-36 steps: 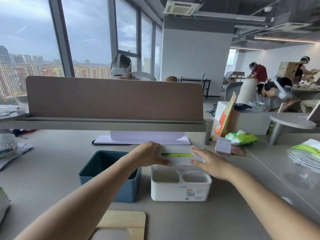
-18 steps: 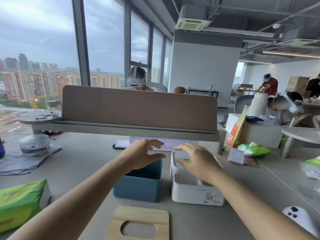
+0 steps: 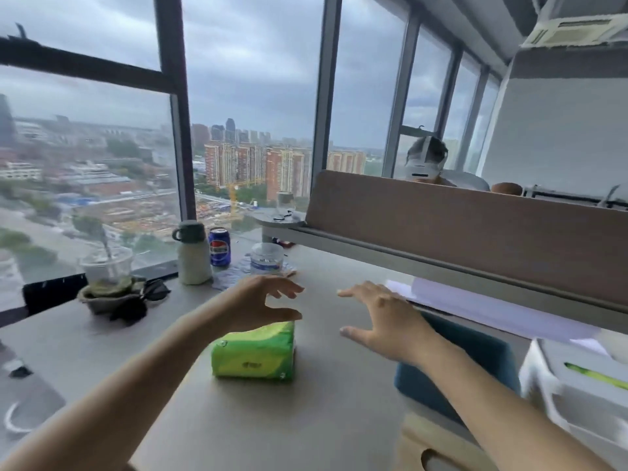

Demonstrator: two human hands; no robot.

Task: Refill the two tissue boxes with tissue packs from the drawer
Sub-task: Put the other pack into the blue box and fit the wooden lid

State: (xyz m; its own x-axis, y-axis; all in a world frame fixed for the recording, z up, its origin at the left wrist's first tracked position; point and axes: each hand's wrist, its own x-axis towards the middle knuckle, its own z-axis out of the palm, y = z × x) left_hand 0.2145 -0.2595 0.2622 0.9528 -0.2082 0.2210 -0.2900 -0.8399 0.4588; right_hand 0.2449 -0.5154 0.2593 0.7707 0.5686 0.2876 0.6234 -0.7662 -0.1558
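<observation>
Both hands have left the white box (image 3: 577, 379), now filled, and swung left; left hand (image 3: 261, 300) and right hand (image 3: 384, 321) hover spread and empty over the green pack (image 3: 253, 351) on the tabletop (image 3: 306, 419); teal box (image 3: 475, 362) next.

Two bare forearms, no sleeves, rings or watch visible.

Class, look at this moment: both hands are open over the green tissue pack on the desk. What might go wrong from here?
1. The left hand and right hand hover apart; a one-sided grab may let the soft green tissue pack slip.
2. Swinging it toward the blue box could nudge the white box beside it.
</observation>
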